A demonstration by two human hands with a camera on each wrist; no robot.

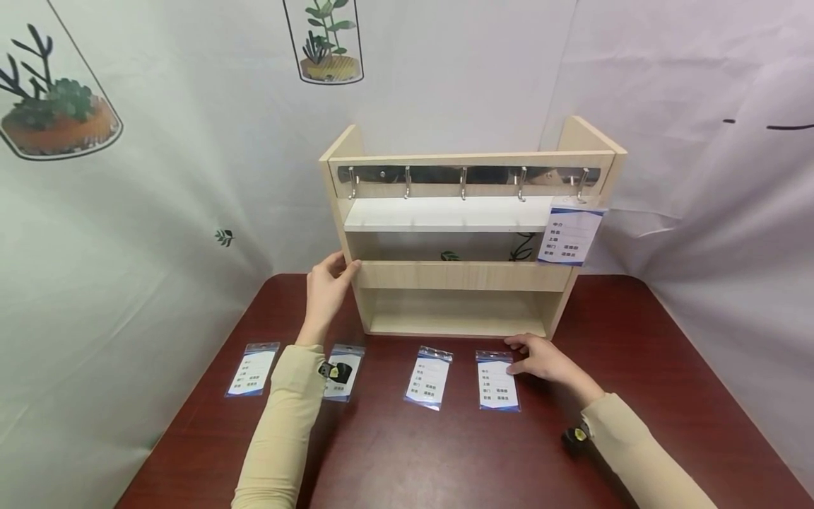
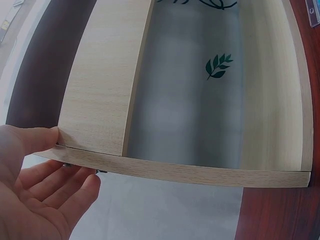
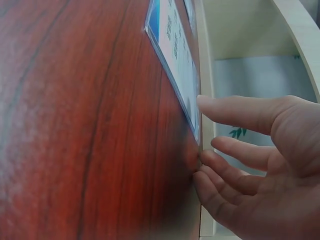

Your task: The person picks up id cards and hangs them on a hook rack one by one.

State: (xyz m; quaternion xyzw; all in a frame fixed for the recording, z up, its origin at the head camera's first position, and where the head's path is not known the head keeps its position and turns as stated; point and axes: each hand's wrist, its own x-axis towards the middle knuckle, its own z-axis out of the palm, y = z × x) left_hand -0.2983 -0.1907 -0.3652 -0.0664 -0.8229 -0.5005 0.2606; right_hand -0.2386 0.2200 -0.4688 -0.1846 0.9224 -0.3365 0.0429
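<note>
My left hand (image 1: 327, 291) grips the left side panel of a pale wooden shelf (image 1: 464, 276), thumb on the front and fingers on the outer face. Along the shelf's top runs a metal strip with several hooks (image 1: 463, 185). A badge holder (image 1: 570, 235) with a white and blue card hangs at the rightmost hook. My right hand (image 1: 540, 359) is at a flat badge holder (image 1: 497, 382) on the table. In the right wrist view the thumb (image 3: 235, 111) touches or nearly touches that holder's edge, while the other fingers bend loosely by the shelf's bottom edge.
More badge holders lie on the dark red table (image 1: 439, 459): one in the middle (image 1: 429, 378), one at far left (image 1: 252, 369), and one partly hidden behind the left wrist (image 1: 346, 353). Pale cloth (image 1: 191, 212) with plant prints hangs behind and at both sides.
</note>
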